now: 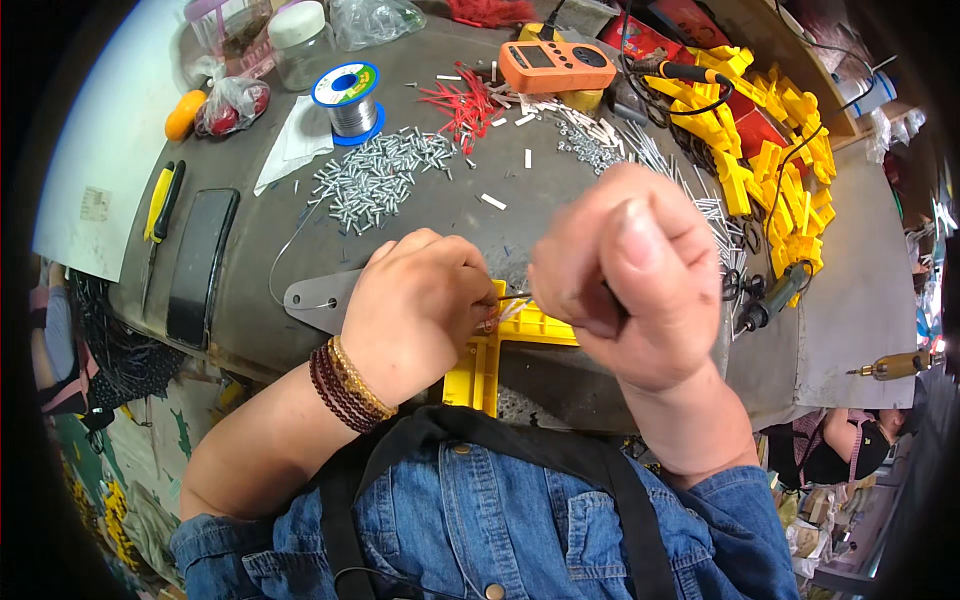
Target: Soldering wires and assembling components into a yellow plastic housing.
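Bent over a yellow plastic frame (474, 385), my left hand (425, 300) has its fingers curled down onto the frame's upper corner and pinching there; the fingertips are mostly hidden. To its right, my right hand (635, 285) is closed in a fist, raised over the frame's right side and slightly blurred. A thin dark metal shaft (515, 296) shows between the two hands, its right end running toward the right fist. What sits inside that fist is hidden. Under my left wrist lies a flat grey metal plate (325, 302) with holes.
Past my hands lie a heap of screws (375, 178), a solder spool (350, 115), red-sleeved pieces (462, 105) and an orange multimeter (556, 67). Yellow plastic parts (790, 190) pile up at right, near a power screwdriver (772, 300). A phone (203, 265) and pliers (160, 205) lie left.
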Motion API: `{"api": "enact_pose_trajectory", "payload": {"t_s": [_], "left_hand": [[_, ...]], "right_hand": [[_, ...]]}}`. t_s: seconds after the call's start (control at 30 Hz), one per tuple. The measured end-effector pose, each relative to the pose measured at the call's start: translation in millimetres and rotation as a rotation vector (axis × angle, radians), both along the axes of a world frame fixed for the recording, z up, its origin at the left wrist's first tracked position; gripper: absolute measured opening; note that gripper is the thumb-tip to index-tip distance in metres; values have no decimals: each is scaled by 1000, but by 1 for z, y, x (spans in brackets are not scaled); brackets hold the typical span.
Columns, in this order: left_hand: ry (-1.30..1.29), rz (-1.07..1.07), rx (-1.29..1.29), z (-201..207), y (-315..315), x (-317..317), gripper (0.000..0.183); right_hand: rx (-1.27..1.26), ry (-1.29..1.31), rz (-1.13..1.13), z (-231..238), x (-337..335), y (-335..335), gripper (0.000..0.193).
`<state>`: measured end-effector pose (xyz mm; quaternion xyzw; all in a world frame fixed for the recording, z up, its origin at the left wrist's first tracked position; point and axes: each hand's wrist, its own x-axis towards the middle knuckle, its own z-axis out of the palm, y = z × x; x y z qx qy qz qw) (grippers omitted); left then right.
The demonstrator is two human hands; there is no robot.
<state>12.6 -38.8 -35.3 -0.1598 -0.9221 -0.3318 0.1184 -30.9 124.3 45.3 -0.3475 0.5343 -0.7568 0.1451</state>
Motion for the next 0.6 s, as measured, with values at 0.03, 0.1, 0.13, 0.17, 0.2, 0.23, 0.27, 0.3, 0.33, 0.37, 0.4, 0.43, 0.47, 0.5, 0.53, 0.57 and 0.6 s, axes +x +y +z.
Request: {"api": "enact_pose_trajectory", "payload": {"t_s": [0.03,0.1,0.13,0.17,0.2,0.23,0.27,0.3,0.33,0.37,0.4,0.43,0.47,0.5,0.53,0.57,0.6], "left_hand": [[-51,-2,14,0,0,-1,6],[-104,3,29,1,-1,-1,5],[-132,11,-3,3,-1,0,5],[-159,17,-33,5,-1,0,5],[-160,19,-31,6,-1,0,5],[-157,27,-54,7,0,0,6],[-154,35,-76,7,0,0,7],[-154,37,-75,6,0,0,7],[-179,15,-42,5,-1,-1,6],[-203,-8,-11,5,-2,-2,5],[-202,-7,-11,4,-2,-2,5],[-198,-18,12,4,-2,-1,8],[-195,-28,35,3,-2,0,11],[-196,-26,35,2,-4,0,11],[-194,-75,24,1,-8,1,25],[-189,-124,12,0,-12,-1,41],[-146,-252,223,-1,-19,-5,57]], "right_hand": [[5,2,-20,-3,1,-4,33],[13,17,-7,-11,-2,-4,36],[14,15,-3,-11,-2,-3,36],[7,0,1,-11,-2,-2,37],[1,-14,6,-11,-2,-1,38],[3,-15,8,-10,-1,0,38],[8,-3,26,-8,-1,1,40],[13,10,45,-7,-1,1,41],[15,9,47,-8,-1,0,41],[22,-22,52,-10,-1,-3,42],[29,-54,57,-13,-1,-5,43],[94,-45,21,-15,0,-6,48],[94,-46,23,-13,0,-5,48],[180,-6,43,-11,0,-3,52],[266,34,63,-10,0,-1,56],[320,96,94,-11,-3,-1,63],[329,94,168,-11,-7,-4,65]]}}
